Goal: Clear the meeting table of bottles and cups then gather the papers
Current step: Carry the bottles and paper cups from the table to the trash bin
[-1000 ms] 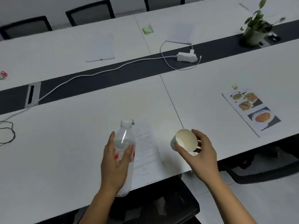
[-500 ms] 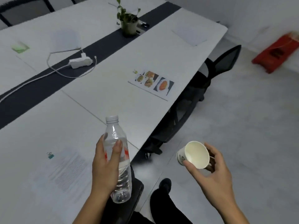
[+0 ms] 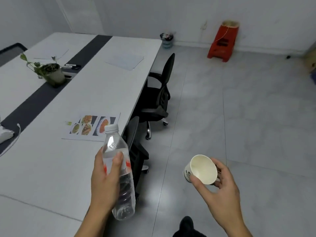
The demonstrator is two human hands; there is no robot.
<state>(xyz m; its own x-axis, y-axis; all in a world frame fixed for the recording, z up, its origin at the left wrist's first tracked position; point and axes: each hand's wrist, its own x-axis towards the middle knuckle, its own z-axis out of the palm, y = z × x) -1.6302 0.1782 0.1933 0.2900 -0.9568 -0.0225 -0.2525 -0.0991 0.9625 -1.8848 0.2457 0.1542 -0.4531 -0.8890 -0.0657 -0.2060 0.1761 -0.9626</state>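
My left hand [image 3: 105, 182] grips a clear plastic water bottle [image 3: 119, 170] with a white cap and red label, held upright over the table's near edge. My right hand [image 3: 220, 194] holds an empty white paper cup [image 3: 201, 169], tilted with its mouth toward me, out over the floor. On the white meeting table [image 3: 51, 168] lies a sheet with food photos [image 3: 90, 126]. Two more white sheets [image 3: 124, 59] [image 3: 51, 53] lie near the table's far end.
A potted plant [image 3: 51, 72] stands on the table's dark centre strip. Two black office chairs [image 3: 159, 93] are pushed against the table's right side. A small bin [image 3: 166, 40] stands by the far wall, and a red plastic stool [image 3: 222, 41] to its right. The grey tiled floor spreads to the right.
My view has swung right, away from the table toward the floor and far wall. Both hands have left the tabletop, still holding the bottle and cup. The bin has come into sight.
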